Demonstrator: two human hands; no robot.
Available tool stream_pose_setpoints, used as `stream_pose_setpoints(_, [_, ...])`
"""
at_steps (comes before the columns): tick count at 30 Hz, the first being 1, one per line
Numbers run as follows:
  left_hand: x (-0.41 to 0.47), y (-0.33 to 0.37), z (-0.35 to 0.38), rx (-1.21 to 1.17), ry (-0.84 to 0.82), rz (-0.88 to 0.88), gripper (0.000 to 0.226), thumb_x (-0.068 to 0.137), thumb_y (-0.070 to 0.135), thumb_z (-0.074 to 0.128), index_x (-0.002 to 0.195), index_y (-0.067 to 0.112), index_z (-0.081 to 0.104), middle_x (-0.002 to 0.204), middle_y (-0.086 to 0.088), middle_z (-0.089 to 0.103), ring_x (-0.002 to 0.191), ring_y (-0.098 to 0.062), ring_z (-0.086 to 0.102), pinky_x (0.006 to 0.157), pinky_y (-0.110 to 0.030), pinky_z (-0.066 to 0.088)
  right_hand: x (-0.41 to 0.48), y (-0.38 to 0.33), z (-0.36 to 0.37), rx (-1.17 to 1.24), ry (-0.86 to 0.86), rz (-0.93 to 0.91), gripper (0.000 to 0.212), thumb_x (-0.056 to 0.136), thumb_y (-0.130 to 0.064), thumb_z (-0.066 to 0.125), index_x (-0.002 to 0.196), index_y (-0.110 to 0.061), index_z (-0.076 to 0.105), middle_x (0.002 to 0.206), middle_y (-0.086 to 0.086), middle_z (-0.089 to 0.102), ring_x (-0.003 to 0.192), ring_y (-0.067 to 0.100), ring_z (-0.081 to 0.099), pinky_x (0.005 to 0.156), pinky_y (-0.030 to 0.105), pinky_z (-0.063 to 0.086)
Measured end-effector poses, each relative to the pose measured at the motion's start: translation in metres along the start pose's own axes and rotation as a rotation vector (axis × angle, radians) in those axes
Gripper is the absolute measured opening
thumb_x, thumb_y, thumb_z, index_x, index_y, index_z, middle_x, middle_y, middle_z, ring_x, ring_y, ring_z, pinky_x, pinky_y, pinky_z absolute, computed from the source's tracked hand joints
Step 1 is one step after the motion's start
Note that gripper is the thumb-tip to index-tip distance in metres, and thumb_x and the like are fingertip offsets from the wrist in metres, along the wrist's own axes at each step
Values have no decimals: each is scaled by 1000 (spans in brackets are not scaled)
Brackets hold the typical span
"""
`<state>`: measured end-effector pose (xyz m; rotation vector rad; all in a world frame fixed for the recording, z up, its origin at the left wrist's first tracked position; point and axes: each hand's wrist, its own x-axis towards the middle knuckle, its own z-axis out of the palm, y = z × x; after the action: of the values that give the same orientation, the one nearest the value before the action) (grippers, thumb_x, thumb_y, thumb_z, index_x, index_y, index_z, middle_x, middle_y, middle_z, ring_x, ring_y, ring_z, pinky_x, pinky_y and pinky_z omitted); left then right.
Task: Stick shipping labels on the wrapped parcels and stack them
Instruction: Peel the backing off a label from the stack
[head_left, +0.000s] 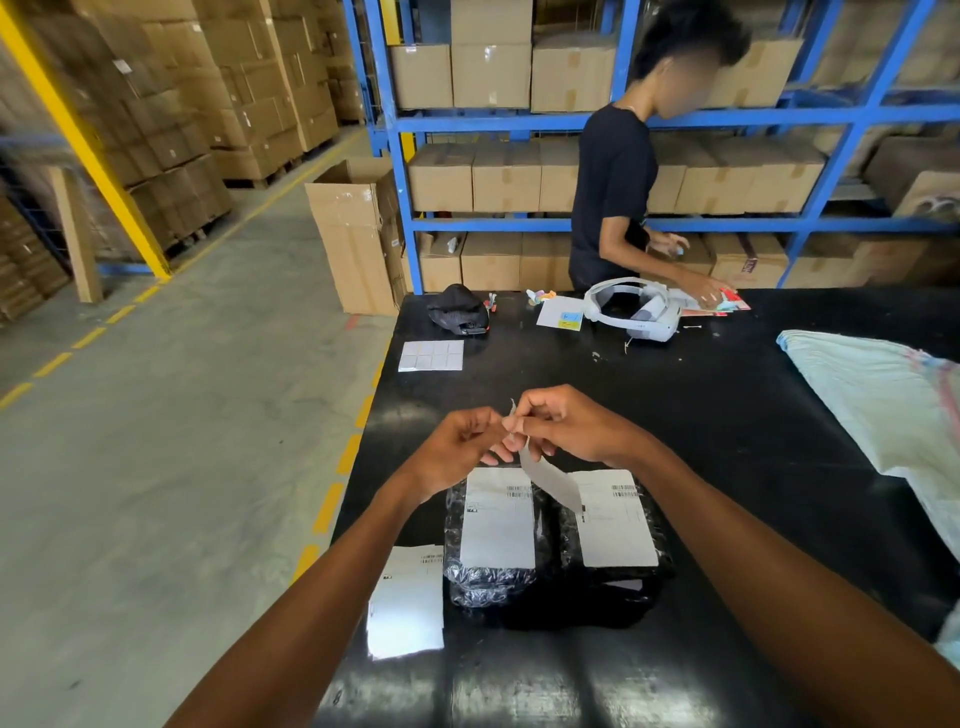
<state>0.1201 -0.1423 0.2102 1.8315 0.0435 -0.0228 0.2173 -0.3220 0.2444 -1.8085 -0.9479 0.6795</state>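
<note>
Two black wrapped parcels lie side by side on the black table (727, 415). The left parcel (488, 582) carries a white shipping label (497, 525), and the right parcel (660, 566) carries another label (618, 525). Above them my left hand (457, 441) and my right hand (566, 423) meet and pinch a curling grey paper strip (550, 480) that hangs down over the parcels. A small stack of loose labels (408, 603) lies at the table's left edge beside the left parcel.
A sheet of square stickers (431, 356), a black cap (457, 314), a white headset (634, 312) and coloured papers sit at the table's far side, where another person (613, 192) works. A pale woven sack (893, 415) covers the right. Blue shelving with cartons stands behind.
</note>
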Motion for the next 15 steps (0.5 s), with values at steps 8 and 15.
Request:
stream_pose_setpoints(8, [1,4,-1,-23,-24,-16,34,103,28,53,99,-2,68,94,-7,75,85,-18,70,87,-39,54,4,4,0,-22,-3,31,14,98,-15,66,94,-1,68,85,11,74,68,17,66,60,25,51])
stream_pose_setpoints(15, [10,2,0,-103,7,-48,23,104,16,50,102,0,67,98,-9,74,79,-20,67,81,-35,54,3,10,-8,-75,120,72,9,98,-8,61,93,-2,66,86,12,75,74,21,74,67,31,56])
